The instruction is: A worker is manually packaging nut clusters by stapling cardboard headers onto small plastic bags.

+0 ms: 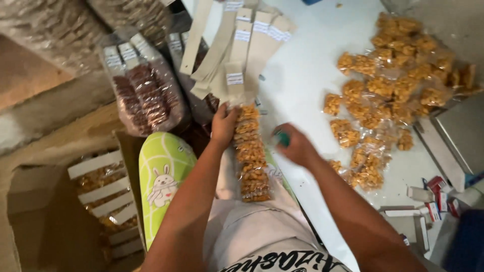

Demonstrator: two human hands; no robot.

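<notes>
Gripping a long snack packet (250,153), left hand (223,125), right hand (295,146) closed on a green tool (283,139), tan header cards (242,55) above.

Small green object (283,139) in the blurred right hand (296,147) too smeared to identify, left hand (223,124) covering the snack packet (250,156) top, heap of snack bags (393,85) and cardboard box (30,216) cut off at the edges

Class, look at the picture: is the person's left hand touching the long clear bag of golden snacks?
Touching. The head view shows the left hand gripping the top of the snack bag, just under its paper header.
</notes>
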